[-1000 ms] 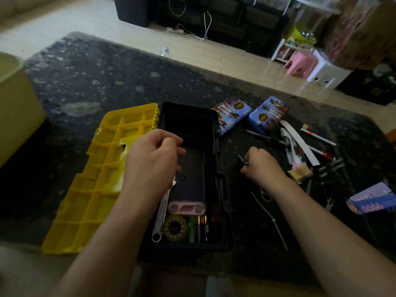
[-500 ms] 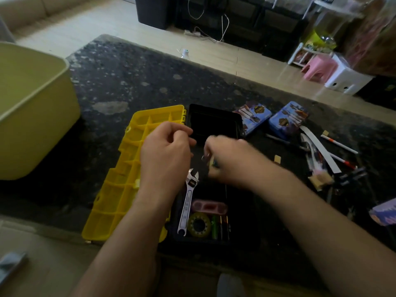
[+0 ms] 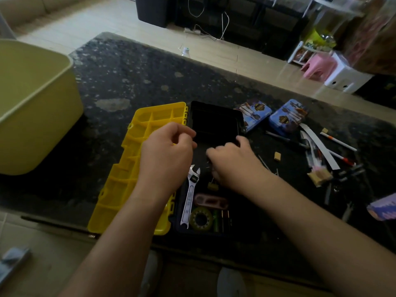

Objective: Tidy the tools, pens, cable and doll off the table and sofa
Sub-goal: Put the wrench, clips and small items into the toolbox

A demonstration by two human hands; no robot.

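Observation:
An open toolbox lies on the dark stone table, its black tray (image 3: 214, 125) to the right of its yellow lid (image 3: 128, 179). In the tray are a silver wrench (image 3: 190, 196), a pink piece (image 3: 211, 200), a yellow tape roll (image 3: 201, 218) and some thin tools. My left hand (image 3: 167, 153) hovers over the hinge with curled fingers, and nothing shows in it. My right hand (image 3: 231, 161) hangs over the tray with loose fingers. A small yellow piece (image 3: 212, 186) on a thin stem lies just below it. Loose pens (image 3: 338, 142) lie at the right.
Two blue tins (image 3: 254, 113) (image 3: 287, 116) lie beyond the tray. White strips, small blocks and dark bits are scattered at the right, with a purple pack (image 3: 383, 207) at the edge. A big yellow tub (image 3: 32, 103) stands at the left. A pink stool (image 3: 319, 65) stands on the floor beyond the table.
My right hand came from the clutter on the right to over the tray with a small piece, which now lies below it. The left hand stayed by the hinge.

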